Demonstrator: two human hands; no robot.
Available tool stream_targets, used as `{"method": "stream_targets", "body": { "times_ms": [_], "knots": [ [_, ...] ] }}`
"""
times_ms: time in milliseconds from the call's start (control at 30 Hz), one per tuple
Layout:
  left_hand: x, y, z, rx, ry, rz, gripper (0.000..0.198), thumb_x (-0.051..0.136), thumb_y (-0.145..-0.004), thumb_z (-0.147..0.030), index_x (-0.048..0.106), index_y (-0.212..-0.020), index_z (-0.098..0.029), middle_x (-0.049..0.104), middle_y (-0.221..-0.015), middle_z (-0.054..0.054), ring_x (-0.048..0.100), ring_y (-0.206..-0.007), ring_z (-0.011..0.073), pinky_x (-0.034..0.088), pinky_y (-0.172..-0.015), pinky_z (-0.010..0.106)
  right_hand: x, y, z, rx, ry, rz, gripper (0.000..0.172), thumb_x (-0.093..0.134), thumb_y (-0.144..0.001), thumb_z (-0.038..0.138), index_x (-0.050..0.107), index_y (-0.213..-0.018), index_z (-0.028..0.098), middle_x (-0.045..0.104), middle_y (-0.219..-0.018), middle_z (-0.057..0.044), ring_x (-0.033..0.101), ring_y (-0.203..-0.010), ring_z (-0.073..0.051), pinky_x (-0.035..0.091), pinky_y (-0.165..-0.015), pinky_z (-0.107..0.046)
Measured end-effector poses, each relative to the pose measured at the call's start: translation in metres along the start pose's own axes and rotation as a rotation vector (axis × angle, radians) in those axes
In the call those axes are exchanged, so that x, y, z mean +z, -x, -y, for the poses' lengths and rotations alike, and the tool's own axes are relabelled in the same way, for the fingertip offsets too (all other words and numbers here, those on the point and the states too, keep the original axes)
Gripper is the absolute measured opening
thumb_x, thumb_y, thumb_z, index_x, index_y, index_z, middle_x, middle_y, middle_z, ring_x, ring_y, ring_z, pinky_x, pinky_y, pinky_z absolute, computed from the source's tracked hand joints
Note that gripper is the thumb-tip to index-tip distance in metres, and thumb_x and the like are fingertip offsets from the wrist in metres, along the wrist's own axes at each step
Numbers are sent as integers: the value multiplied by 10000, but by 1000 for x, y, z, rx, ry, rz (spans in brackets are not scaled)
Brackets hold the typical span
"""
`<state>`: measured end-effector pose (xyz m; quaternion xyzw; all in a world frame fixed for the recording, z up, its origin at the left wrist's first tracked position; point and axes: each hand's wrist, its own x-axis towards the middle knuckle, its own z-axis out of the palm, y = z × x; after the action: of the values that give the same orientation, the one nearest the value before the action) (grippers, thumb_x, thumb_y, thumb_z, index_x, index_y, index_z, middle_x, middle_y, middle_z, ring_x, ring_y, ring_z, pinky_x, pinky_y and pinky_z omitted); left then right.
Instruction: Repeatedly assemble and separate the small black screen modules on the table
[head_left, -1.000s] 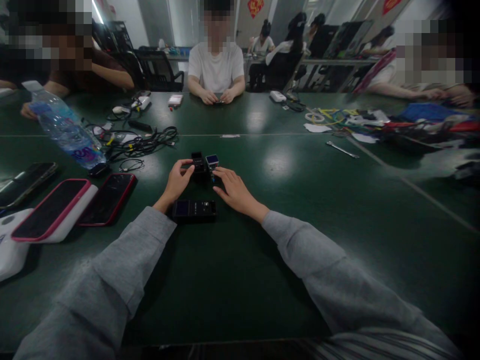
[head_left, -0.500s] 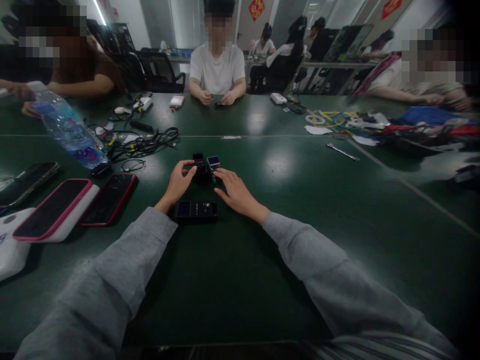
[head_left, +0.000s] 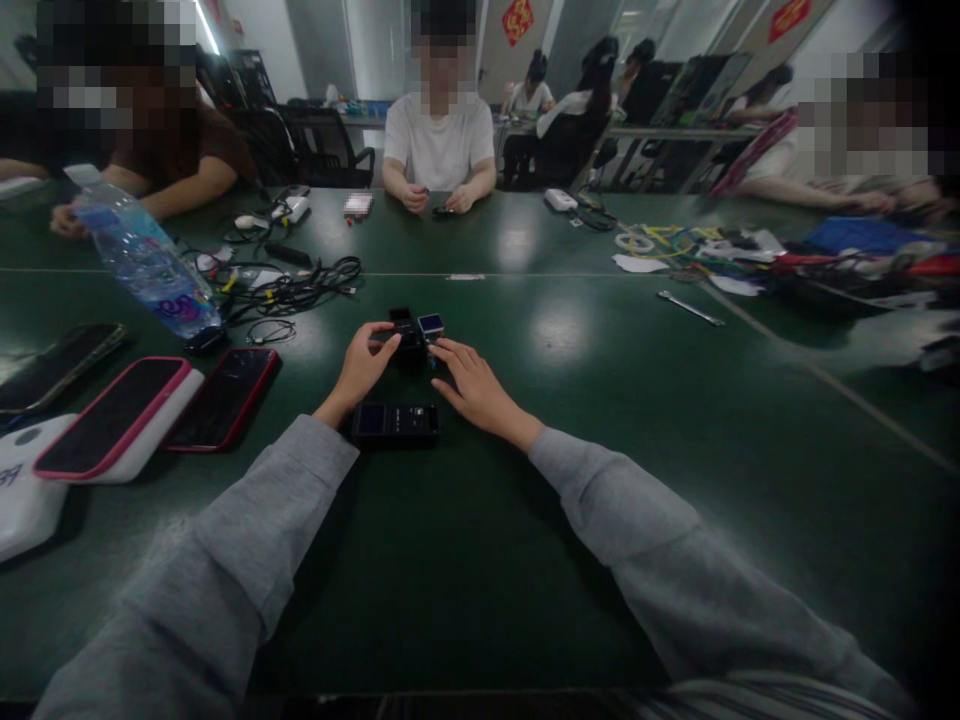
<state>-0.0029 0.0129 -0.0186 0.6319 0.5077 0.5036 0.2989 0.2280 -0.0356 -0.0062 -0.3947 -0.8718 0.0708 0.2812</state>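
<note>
My left hand (head_left: 366, 362) curves its thumb and fingertips against the near-left side of a small black casing (head_left: 405, 335). Right beside that casing lies a small circuit board with a square screen (head_left: 431, 324). My right hand (head_left: 472, 380) rests over the board's near end, fingers stretched out and thumb apart, fingertips touching or just above it; the exact contact is hidden. Closer to me, between my wrists, a black handheld device with a screen and printed buttons (head_left: 397, 422) lies flat on the green table (head_left: 465, 560).
To the left are a red-edged phone (head_left: 225, 400), a pink-and-white cased phone (head_left: 116, 415), another phone (head_left: 60, 365) and a tilted water bottle (head_left: 154, 265). Black cables (head_left: 300, 285) lie behind. A wrench (head_left: 690, 308) and a cable heap (head_left: 795, 250) are right. Co-workers (head_left: 439, 140) sit around.
The whole view has shifted slightly. Both hands keep nearly the same pose at the casing and the board. At the left, a co-worker's hand has moved a little near the bottle.
</note>
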Motion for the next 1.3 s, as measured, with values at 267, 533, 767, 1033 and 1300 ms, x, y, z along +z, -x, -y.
{"method": "stream_targets", "body": {
  "times_ms": [267, 533, 767, 1033, 1300],
  "knots": [
    [0, 1, -1, -5, 10, 8, 349, 642, -875, -407, 597, -1149, -195, 638, -1136, 88, 642, -889, 187, 528, -816, 360, 0, 0, 0, -2, 2, -15, 479, 481, -981, 334, 348, -1434, 255, 409, -1456, -106, 372, -1352, -285, 401, -1073, -541],
    [0, 0, 0, -2, -12, 8, 357, 644, -876, -418, 602, -1155, -198, 642, -1120, 87, 644, -879, 186, 528, -794, 343, -1, -1, 0, 65, 56, -123, 242, 544, -937, 312, 484, -1134, 185, 515, -1176, -132, 498, -1127, -308, 492, -932, -508],
    [0, 0, 2, 0, -26, 4, 354, 646, -876, -417, 606, -1154, -202, 641, -1128, 94, 641, -861, 184, 529, -772, 345, 1, 1, -6, 153, 24, -237, 390, 592, -902, 270, 420, -1234, 157, 507, -1195, -147, 529, -1091, -285, 505, -941, -464],
    [0, 0, 3, -6, -14, 9, 362, 645, -877, -428, 603, -1163, -211, 636, -1140, 95, 639, -896, 192, 529, -787, 350, 3, 2, -7, 197, -81, -182, 451, 548, -924, 272, 375, -1330, 180, 557, -1254, -147, 585, -1115, -281, 516, -949, -477],
    [-1, 1, 2, -4, -17, 24, 369, 646, -876, -434, 601, -1165, -210, 636, -1128, 94, 639, -903, 195, 530, -799, 358, 1, 2, -2, 168, -82, -241, 485, 554, -920, 264, 362, -1358, 183, 529, -1314, -161, 557, -1184, -284, 494, -990, -472]
  ]
}}
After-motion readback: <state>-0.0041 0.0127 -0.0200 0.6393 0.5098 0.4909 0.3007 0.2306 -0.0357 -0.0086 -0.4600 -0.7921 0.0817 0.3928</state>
